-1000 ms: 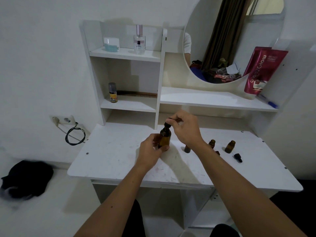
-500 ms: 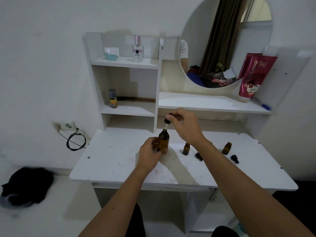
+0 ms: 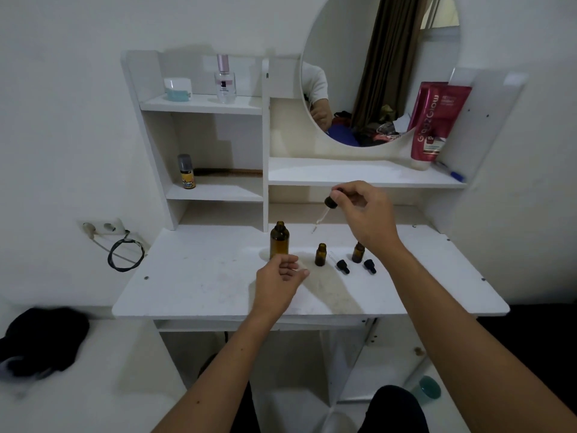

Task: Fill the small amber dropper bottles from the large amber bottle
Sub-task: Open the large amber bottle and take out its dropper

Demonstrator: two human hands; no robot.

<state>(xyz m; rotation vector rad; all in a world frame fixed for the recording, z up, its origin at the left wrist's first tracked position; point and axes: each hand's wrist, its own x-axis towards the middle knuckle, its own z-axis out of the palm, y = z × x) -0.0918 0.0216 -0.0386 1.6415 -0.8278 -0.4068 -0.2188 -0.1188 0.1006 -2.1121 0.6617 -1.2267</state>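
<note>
Now the right hand (image 3: 363,214) pinches the dropper (image 3: 324,210), pipette slanting down-left, above and between the uncapped large amber bottle (image 3: 279,242) and nearest small dropper bottle (image 3: 320,254) on the table (image 3: 203,276); left hand (image 3: 278,282) loose, empty.

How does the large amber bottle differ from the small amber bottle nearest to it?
The large amber bottle is taller and wider than the small amber bottle. The large one stands further left, just behind the left hand; the small one stands apart from both hands. Both stand upright, uncapped.
</note>
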